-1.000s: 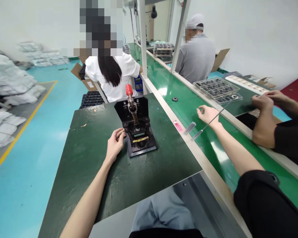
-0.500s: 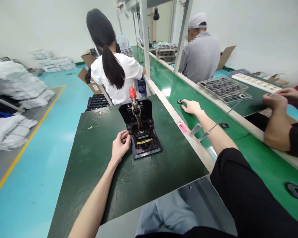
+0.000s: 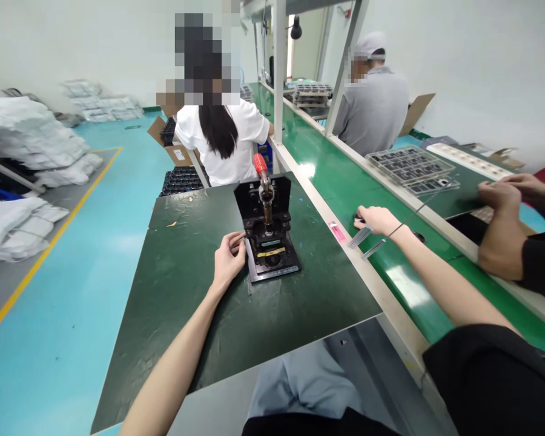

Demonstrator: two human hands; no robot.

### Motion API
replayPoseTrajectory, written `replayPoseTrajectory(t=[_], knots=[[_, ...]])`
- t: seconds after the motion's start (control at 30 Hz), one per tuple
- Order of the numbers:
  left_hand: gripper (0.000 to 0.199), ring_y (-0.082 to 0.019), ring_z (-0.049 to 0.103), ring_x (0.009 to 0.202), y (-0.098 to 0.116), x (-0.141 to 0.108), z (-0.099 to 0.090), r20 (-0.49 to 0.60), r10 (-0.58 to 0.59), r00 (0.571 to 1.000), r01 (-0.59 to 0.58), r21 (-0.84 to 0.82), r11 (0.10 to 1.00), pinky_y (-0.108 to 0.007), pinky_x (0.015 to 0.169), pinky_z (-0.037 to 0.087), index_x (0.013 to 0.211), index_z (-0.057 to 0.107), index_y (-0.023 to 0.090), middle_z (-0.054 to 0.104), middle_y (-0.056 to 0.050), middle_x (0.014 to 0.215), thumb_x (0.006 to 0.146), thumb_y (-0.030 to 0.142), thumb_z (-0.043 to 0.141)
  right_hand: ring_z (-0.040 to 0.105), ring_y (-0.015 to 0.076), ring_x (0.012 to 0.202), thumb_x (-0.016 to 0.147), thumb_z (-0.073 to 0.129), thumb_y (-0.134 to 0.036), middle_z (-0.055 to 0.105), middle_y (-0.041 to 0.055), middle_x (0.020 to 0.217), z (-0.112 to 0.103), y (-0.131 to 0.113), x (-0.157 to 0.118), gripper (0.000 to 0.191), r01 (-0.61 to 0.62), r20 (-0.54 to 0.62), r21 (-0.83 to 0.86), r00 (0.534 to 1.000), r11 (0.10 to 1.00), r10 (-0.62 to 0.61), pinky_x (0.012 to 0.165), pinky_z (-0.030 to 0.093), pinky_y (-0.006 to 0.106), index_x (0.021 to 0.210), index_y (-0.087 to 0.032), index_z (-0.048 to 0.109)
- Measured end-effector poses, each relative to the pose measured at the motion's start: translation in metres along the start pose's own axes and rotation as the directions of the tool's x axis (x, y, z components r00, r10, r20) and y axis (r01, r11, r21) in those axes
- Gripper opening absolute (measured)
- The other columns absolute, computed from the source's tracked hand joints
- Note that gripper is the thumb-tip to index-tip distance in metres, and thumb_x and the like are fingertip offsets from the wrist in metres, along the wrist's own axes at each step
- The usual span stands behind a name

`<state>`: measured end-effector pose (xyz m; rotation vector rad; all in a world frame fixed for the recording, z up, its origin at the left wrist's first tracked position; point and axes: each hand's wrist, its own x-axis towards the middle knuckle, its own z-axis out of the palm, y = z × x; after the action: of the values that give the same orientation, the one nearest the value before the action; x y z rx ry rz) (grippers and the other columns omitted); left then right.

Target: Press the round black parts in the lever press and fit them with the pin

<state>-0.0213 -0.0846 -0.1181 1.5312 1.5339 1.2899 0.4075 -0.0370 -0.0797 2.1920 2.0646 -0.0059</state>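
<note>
A black toggle-clamp fixture [image 3: 272, 242] with a red-tipped handle [image 3: 260, 163] stands on the dark green work table [image 3: 200, 339]. At its left side is my left hand [image 3: 229, 260], fingers curled and tips against the edge of the fixture. My right hand [image 3: 379, 219] reaches over the green conveyor belt, closed on a small round black part [image 3: 357, 218]. The fingers cover most of that part. Just below this hand, thin metal strips [image 3: 361, 237] stick up by the belt's pale rail, near a pink label [image 3: 336, 231].
Another black ring [image 3: 418, 237] lies on the belt [image 3: 345, 188] behind my right wrist. Clear trays of dark parts [image 3: 409, 163] sit across the belt. At right are a co-worker's hands [image 3: 504, 194]; two other people sit further ahead. A metal post [image 3: 279, 72] rises beside the belt.
My right hand has closed on the black part, and both have moved along the belt toward me. My left hand stays at the fixture. The view has shifted slightly.
</note>
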Motion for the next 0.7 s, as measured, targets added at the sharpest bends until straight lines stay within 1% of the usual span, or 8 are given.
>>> replayPoseTrajectory(t=[0.17,0.23,0.3,0.37,0.43,0.53,0.63,0.7], knots=[[0.017,-0.018,0.073,0.088,0.021,-0.028,0.004,-0.200,0.198,0.959,-0.175,0.128,0.976,-0.029,0.078,0.058,0.103,0.060,0.020,0.075,-0.006,0.095,0.088,0.024,0.053,0.072,0.0321,0.075,0.086,0.056,-0.034,0.074,0.0135,0.080,0.007,0.035,-0.095,0.012,-0.166,-0.065,0.075,0.983,0.983,0.171,0.062,0.045,0.035,0.091,-0.023,0.060],[0.011,-0.016,0.069,0.076,0.030,-0.047,0.010,-0.125,0.261,0.957,-0.246,0.122,0.962,-0.027,0.072,0.056,0.094,0.061,0.021,0.072,-0.004,0.085,0.089,0.025,0.051,0.070,0.0314,0.068,0.082,0.058,-0.036,0.075,0.0116,0.080,0.009,0.042,-0.145,0.008,-0.274,-0.173,0.253,0.931,0.928,0.322,0.058,0.044,0.037,0.083,-0.027,0.056],[0.012,-0.014,0.066,0.068,0.038,-0.068,0.019,0.073,0.302,0.950,-0.307,0.061,0.950,-0.026,0.066,0.055,0.087,0.061,0.022,0.070,-0.002,0.079,0.091,0.025,0.050,0.065,0.0285,0.057,0.080,0.060,-0.044,0.076,0.0101,0.078,0.012,0.035,-0.198,0.016,-0.291,-0.265,0.495,0.847,0.819,0.461,0.053,0.042,0.037,0.077,-0.030,0.055],[0.014,-0.014,0.065,0.065,0.044,-0.088,0.029,0.324,0.318,0.891,-0.321,-0.046,0.946,-0.025,0.061,0.054,0.091,0.063,0.021,0.071,-0.003,0.080,0.094,0.025,0.050,0.057,0.0243,0.048,0.081,0.063,-0.057,0.073,0.0073,0.070,0.016,0.009,-0.245,0.028,-0.216,-0.236,0.725,0.814,0.653,0.531,0.046,0.039,0.035,0.075,-0.031,0.057],[0.017,-0.013,0.067,0.067,0.049,-0.103,0.037,0.536,0.329,0.777,-0.297,-0.148,0.943,-0.024,0.059,0.054,0.105,0.064,0.020,0.075,-0.004,0.088,0.097,0.027,0.050,0.048,0.0197,0.039,0.079,0.067,-0.066,0.073,0.0054,0.067,0.024,-0.034,-0.280,0.037,-0.190,-0.134,0.881,0.777,0.433,0.615,0.039,0.032,0.032,0.076,-0.030,0.061],[0.029,-0.014,0.070,0.075,0.054,-0.113,0.041,0.696,0.339,0.634,-0.253,-0.227,0.940,-0.024,0.065,0.058,0.123,0.063,0.019,0.077,-0.008,0.104,0.100,0.032,0.052,0.066,0.0231,0.054,0.081,0.071,-0.067,0.075,0.0049,0.068,0.034,-0.110,-0.297,0.040,-0.120,0.001,0.982,0.775,0.146,0.632,0.048,0.048,0.032,0.079,-0.028,0.063],[0.038,-0.016,0.073,0.084,0.056,-0.110,0.039,0.739,0.293,0.607,-0.151,-0.255,0.955,-0.027,0.073,0.061,0.133,0.061,0.018,0.077,-0.011,0.113,0.102,0.038,0.051,0.075,0.0249,0.074,0.088,0.069,-0.060,0.077,0.0057,0.077,0.034,-0.174,-0.278,0.035,-0.028,0.036,0.999,0.859,-0.023,0.511,0.069,0.060,0.035,0.085,-0.026,0.065],[0.041,-0.017,0.075,0.084,0.055,-0.105,0.038,0.723,0.242,0.647,-0.068,-0.261,0.963,-0.028,0.075,0.063,0.132,0.063,0.018,0.077,-0.011,0.111,0.103,0.043,0.049,0.076,0.0237,0.074,0.090,0.069,-0.056,0.078,0.0058,0.080,0.027,-0.199,-0.256,0.032,0.036,-0.007,0.997,0.909,-0.062,0.416,0.071,0.062,0.036,0.087,-0.025,0.066]])
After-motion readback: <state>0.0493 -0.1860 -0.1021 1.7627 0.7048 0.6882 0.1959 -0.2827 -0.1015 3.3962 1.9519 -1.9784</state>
